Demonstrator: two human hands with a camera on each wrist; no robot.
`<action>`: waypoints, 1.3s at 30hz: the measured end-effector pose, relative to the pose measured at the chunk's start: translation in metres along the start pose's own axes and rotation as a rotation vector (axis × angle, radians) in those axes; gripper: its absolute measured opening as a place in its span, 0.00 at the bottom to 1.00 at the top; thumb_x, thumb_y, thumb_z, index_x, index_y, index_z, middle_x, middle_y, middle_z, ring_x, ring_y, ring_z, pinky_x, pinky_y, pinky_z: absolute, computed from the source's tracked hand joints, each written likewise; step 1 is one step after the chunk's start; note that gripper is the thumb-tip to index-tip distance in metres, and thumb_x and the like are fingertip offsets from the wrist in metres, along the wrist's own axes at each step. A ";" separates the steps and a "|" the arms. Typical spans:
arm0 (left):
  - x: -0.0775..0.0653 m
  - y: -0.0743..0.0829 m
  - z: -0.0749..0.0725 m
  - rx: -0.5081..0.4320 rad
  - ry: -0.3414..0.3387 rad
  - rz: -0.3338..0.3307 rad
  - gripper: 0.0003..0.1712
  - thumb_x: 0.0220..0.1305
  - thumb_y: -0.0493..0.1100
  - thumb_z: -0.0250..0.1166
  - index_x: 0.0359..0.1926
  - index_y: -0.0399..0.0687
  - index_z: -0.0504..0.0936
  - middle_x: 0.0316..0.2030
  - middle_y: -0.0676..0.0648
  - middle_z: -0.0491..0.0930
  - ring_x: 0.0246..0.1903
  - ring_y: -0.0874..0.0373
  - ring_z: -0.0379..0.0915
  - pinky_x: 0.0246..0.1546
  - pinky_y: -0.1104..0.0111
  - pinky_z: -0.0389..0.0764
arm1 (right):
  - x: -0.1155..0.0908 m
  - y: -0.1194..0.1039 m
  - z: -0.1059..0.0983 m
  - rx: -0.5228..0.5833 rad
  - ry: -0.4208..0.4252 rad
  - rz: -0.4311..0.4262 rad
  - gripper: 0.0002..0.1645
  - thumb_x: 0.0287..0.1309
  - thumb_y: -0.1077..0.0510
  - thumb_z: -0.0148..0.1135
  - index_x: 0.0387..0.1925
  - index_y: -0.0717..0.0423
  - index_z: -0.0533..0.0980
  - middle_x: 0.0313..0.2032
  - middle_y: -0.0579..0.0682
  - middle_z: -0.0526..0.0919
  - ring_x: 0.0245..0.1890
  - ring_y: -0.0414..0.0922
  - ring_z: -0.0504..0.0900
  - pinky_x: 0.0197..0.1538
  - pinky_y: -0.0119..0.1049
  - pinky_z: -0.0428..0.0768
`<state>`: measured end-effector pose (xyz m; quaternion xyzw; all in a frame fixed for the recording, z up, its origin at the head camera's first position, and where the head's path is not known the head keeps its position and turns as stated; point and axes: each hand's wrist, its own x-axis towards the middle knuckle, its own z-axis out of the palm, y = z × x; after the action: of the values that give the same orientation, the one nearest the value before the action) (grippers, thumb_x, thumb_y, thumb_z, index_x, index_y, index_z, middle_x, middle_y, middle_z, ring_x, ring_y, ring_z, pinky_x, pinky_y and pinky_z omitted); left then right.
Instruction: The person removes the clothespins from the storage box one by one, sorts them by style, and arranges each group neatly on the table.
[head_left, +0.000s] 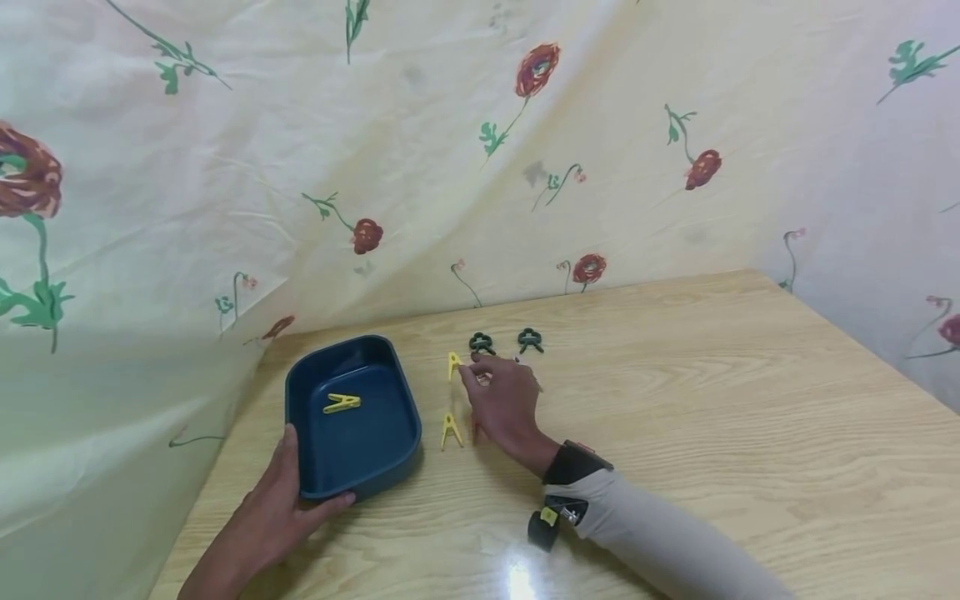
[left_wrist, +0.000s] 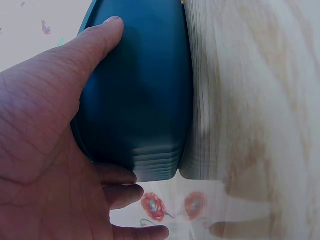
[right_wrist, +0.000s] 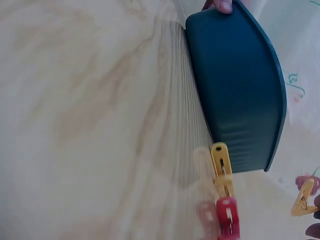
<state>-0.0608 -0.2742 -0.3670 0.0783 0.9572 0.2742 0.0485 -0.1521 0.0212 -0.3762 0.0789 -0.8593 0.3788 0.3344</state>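
My left hand holds the near-left corner of a dark blue plastic tub, thumb on its front wall and fingers along its left side. Inside the tub lies one yellow clothespin. Between thumb and fingertips my right hand pinches another yellow clothespin, raised above the table in the right wrist view. Nearer me, a third yellow clothespin sits on the table beside the tub. A red clothespin is close to it, partly covered by my right hand in the head view.
Two dark green clips sit behind my right hand, toward the back of the wooden table. Small things under that hand are mostly hidden. A flower-patterned cloth hangs along the back and sides.
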 end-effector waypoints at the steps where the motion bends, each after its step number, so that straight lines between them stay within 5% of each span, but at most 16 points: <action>1: 0.000 0.001 0.000 -0.001 -0.004 -0.005 0.79 0.54 0.75 0.65 0.75 0.39 0.18 0.75 0.25 0.32 0.71 0.24 0.42 0.59 0.32 0.62 | 0.000 0.002 -0.002 0.000 0.002 0.003 0.07 0.59 0.57 0.69 0.28 0.53 0.88 0.41 0.50 0.89 0.20 0.43 0.81 0.19 0.35 0.70; 7: -0.001 0.002 -0.001 -0.004 -0.038 -0.039 0.79 0.55 0.74 0.65 0.73 0.39 0.16 0.75 0.25 0.30 0.71 0.24 0.39 0.61 0.33 0.60 | -0.001 0.016 -0.017 -0.010 0.000 0.026 0.07 0.57 0.57 0.70 0.27 0.55 0.89 0.39 0.53 0.89 0.10 0.31 0.51 0.14 0.29 0.52; 12: 0.000 0.001 -0.002 -0.009 -0.051 -0.048 0.79 0.55 0.75 0.65 0.73 0.40 0.14 0.75 0.25 0.28 0.71 0.24 0.38 0.62 0.32 0.58 | -0.004 0.030 -0.029 -0.015 -0.047 0.081 0.08 0.58 0.57 0.70 0.26 0.55 0.88 0.41 0.54 0.89 0.06 0.32 0.54 0.13 0.29 0.51; 22: -0.002 -0.002 0.000 -0.028 0.007 0.043 0.78 0.56 0.71 0.67 0.74 0.41 0.17 0.75 0.25 0.32 0.70 0.23 0.43 0.60 0.32 0.60 | -0.015 0.051 -0.061 -0.070 -0.161 0.172 0.09 0.60 0.57 0.67 0.29 0.56 0.88 0.43 0.55 0.88 0.10 0.36 0.49 0.14 0.29 0.50; 26: 0.000 -0.002 0.000 -0.022 0.017 0.060 0.78 0.56 0.72 0.67 0.74 0.41 0.17 0.75 0.25 0.33 0.70 0.23 0.44 0.58 0.31 0.62 | -0.021 0.062 -0.076 -0.088 -0.206 0.225 0.09 0.59 0.56 0.67 0.31 0.56 0.89 0.44 0.56 0.88 0.13 0.38 0.54 0.16 0.29 0.51; 29: 0.000 -0.002 -0.001 -0.004 0.006 0.047 0.78 0.56 0.73 0.66 0.74 0.40 0.16 0.74 0.24 0.32 0.69 0.22 0.43 0.58 0.31 0.62 | -0.026 0.069 -0.085 -0.088 -0.232 0.264 0.09 0.59 0.56 0.67 0.32 0.56 0.89 0.45 0.56 0.87 0.20 0.42 0.73 0.18 0.31 0.55; 31: 0.000 -0.002 -0.001 0.009 -0.006 0.033 0.78 0.56 0.73 0.65 0.73 0.39 0.15 0.74 0.24 0.31 0.69 0.21 0.42 0.58 0.31 0.62 | -0.029 0.072 -0.089 -0.091 -0.248 0.278 0.09 0.59 0.56 0.67 0.34 0.56 0.88 0.46 0.56 0.87 0.34 0.48 0.85 0.21 0.31 0.61; 34: -0.001 -0.002 -0.001 0.019 -0.020 0.021 0.78 0.57 0.72 0.65 0.73 0.38 0.14 0.74 0.23 0.30 0.69 0.21 0.41 0.58 0.31 0.62 | -0.032 0.075 -0.093 -0.104 -0.269 0.288 0.08 0.58 0.56 0.68 0.35 0.56 0.88 0.47 0.55 0.87 0.52 0.54 0.84 0.30 0.33 0.69; 39: -0.002 -0.003 0.002 0.026 -0.020 0.014 0.78 0.57 0.72 0.66 0.72 0.38 0.14 0.74 0.23 0.32 0.68 0.20 0.43 0.56 0.31 0.64 | -0.035 0.078 -0.096 -0.111 -0.304 0.288 0.08 0.58 0.57 0.68 0.35 0.56 0.88 0.47 0.56 0.87 0.54 0.56 0.82 0.30 0.33 0.69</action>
<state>-0.0588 -0.2758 -0.3696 0.0883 0.9597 0.2611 0.0551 -0.1060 0.1393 -0.3975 -0.0069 -0.9219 0.3582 0.1471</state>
